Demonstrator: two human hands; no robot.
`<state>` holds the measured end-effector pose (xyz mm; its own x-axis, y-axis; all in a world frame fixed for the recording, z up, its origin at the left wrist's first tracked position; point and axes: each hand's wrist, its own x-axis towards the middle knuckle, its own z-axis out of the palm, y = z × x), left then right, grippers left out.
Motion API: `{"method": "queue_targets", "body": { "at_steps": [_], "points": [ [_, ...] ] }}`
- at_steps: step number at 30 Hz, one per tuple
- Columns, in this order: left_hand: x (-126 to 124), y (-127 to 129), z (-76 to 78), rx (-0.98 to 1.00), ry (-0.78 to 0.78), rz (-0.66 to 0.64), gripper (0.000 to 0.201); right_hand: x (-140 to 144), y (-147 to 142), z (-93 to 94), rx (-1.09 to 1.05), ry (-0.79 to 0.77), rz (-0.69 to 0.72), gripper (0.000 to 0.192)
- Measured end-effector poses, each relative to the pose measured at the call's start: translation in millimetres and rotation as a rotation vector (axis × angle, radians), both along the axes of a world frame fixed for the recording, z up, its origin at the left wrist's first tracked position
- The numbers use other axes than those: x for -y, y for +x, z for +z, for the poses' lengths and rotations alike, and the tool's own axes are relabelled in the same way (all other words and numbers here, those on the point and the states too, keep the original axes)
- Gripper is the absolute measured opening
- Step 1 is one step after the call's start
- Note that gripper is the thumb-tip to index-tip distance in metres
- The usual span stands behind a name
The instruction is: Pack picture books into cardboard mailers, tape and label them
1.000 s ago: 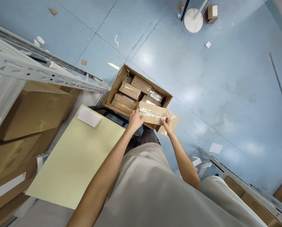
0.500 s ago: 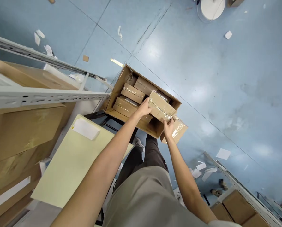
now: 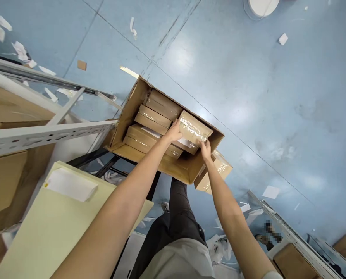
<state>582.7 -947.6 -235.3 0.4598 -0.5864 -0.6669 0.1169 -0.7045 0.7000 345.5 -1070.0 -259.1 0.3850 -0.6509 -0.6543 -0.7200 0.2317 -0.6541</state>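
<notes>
A large open carton [image 3: 173, 167] holds several flat taped cardboard boxes, one of them a long box [image 3: 152, 141] near its front wall. Between my hands is a small taped cardboard box [image 3: 194, 126], inside the right part of the carton. My left hand [image 3: 173, 132] is closed on its left end, thumb along the top edge. At its lower right corner, my right hand [image 3: 205, 149] grips with bent fingers. Another taped box [image 3: 223, 168] is outside the carton, against its right wall, partly behind my right forearm.
Metal shelving [image 3: 53, 135] with cartons stands at the left. A pale yellow board [image 3: 45, 228] with a white slip lies below it. Paper scraps [image 3: 271, 192] litter the blue floor. Another rack [image 3: 295, 232] and a person's shoes [image 3: 264, 240] are at lower right.
The small taped box has gone lower into the carton's right side, both hands still on it. My view has shifted, bringing the carton slightly left and larger.
</notes>
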Motion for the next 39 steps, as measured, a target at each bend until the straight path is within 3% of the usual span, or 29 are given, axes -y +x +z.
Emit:
{"method": "queue_targets", "body": {
  "at_steps": [2, 4, 9, 12, 15, 20, 24, 26, 29, 35, 39],
  "points": [
    [-11, -3, 12.7, 0.009, -0.029, 0.022, 0.097, 15, 13, -4.9, -0.045, -0.026, -0.059, 0.093],
    [-29, -10, 35.1, 0.015, -0.056, 0.043, 0.090, 22, 24, 1.5, -0.055, -0.042, -0.070, 0.096],
    [-102, -60, 115.2, 0.007, 0.013, 0.188, 0.069, -1, 18, 56.4, 0.004, -0.033, 0.042, 0.098],
    [-153, -106, 162.3, 0.001, 0.033, 0.306, 0.057, -30, 4, 96.0, 0.047, -0.038, 0.142, 0.092],
    [-203, -155, 205.3, -0.042, -0.047, 0.515, 0.045, -64, -6, 133.4, 0.120, -0.068, 0.262, 0.080],
    [-278, -240, 278.0, -0.041, -0.220, 0.868, 0.058, -133, -17, 200.4, 0.322, -0.060, 0.483, 0.067],
    [-340, -325, 328.0, 0.067, -0.330, 1.081, 0.061, -203, -32, 258.9, 0.481, 0.009, 0.702, 0.064],
    [-373, -376, 343.4, 0.112, -0.368, 1.221, 0.060, -244, -43, 284.6, 0.534, 0.040, 0.834, 0.063],
    [-421, -460, 353.3, 0.149, -0.416, 1.471, 0.062, -314, -67, 312.2, 0.585, 0.094, 1.040, 0.059],
    [-507, -628, 359.0, 0.314, -0.448, 2.057, 0.072, -469, -141, 334.6, 0.547, 0.270, 1.480, 0.060],
    [-539, -733, 363.0, 0.442, -0.428, 2.453, 0.078, -568, -191, 348.5, 0.487, 0.372, 1.896, 0.061]
  ]
}}
